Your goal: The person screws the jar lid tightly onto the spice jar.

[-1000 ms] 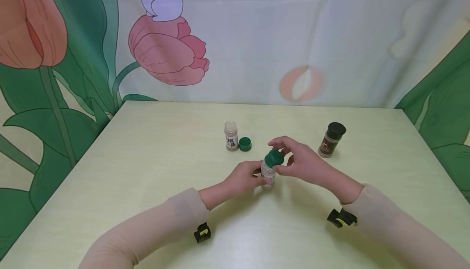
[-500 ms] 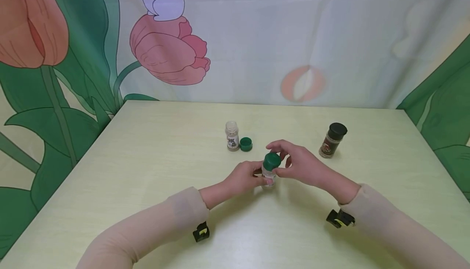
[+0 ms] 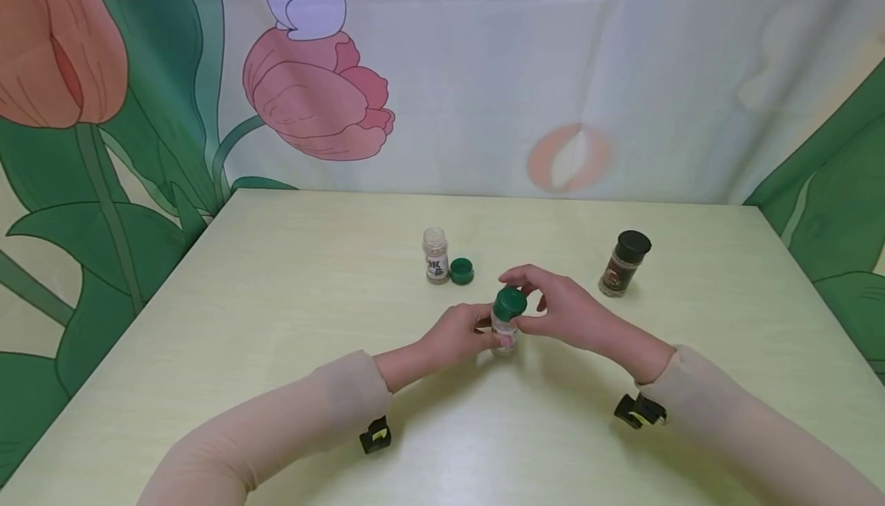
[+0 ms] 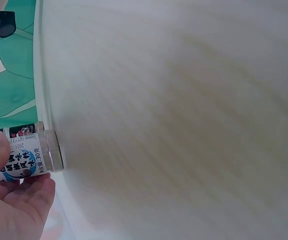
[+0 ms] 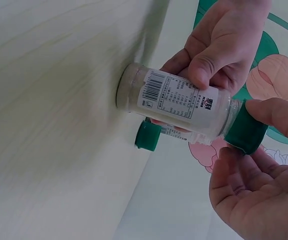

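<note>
Two-handed, gripping the white-labelled spice bottle (image 5: 181, 102) round the middle in the left hand (image 3: 456, 333) and pinching its green cap (image 5: 248, 131) between thumb and fingers of the right hand (image 3: 563, 306), near upright on or just above the table (image 3: 311, 283). Probably light, stiff and slick: hold low, take the cap by its side. Standing straighter than a second ago, cap slightly lower.

light even and diffuse from where i stand; pale glare on the near surface (image 3: 477, 444), soft shadow by the left sleeve (image 3: 297, 421). wrist views dimmer, greyish; bottle (image 5: 176, 100) print legible, wood grain (image 4: 194, 110) smeared.
</note>
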The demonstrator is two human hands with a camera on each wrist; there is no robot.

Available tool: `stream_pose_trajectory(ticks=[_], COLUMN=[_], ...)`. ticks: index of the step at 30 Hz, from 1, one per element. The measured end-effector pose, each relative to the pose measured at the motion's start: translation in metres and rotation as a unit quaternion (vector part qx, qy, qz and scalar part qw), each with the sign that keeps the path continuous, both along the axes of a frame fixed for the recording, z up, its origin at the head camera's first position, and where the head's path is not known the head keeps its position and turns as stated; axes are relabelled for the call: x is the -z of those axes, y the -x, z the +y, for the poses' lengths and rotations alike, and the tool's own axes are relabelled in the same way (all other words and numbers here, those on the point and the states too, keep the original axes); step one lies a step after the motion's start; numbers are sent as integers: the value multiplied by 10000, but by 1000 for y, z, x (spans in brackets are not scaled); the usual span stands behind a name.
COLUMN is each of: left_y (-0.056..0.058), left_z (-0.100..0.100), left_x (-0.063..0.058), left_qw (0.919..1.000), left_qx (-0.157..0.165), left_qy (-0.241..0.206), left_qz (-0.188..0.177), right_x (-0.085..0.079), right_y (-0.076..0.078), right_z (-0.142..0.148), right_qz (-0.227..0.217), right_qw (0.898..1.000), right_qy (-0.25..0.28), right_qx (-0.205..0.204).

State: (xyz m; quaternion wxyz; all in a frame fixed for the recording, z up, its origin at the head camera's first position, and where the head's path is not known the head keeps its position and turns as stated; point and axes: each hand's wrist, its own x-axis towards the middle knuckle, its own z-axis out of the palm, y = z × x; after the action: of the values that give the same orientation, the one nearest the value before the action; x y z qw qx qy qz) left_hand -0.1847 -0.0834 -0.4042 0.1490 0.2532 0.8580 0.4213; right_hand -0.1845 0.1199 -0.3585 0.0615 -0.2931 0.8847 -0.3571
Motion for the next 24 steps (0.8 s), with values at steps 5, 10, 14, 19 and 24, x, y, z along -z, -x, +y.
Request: stream_pose_trajectory(ticks=[5,10,14,19,24], left_y=[0,0,-1,-2,-2], left_z=[0,1,1,2,2], left_x=[1,1,0,1,2], left_qw=[10000,10000,10000,9999,9999], left_qx=[-13,-4,-37,-100,-125], left_qy=[4,3,23,-31,-44], left_qz=[-21,6,16,-16,12], right_x=[-2,-5,-7,-9,-12], right_y=[1,2,3,1,0], right_z=[1,1,0,-2,-5], right_qz=[70,84,68,109,165], right_qw=[9999,9995,9990,9979,9961], right_qy=[-72,-236,-369,-593,-827], right_qx=[-110,-199,-242,-255,-273])
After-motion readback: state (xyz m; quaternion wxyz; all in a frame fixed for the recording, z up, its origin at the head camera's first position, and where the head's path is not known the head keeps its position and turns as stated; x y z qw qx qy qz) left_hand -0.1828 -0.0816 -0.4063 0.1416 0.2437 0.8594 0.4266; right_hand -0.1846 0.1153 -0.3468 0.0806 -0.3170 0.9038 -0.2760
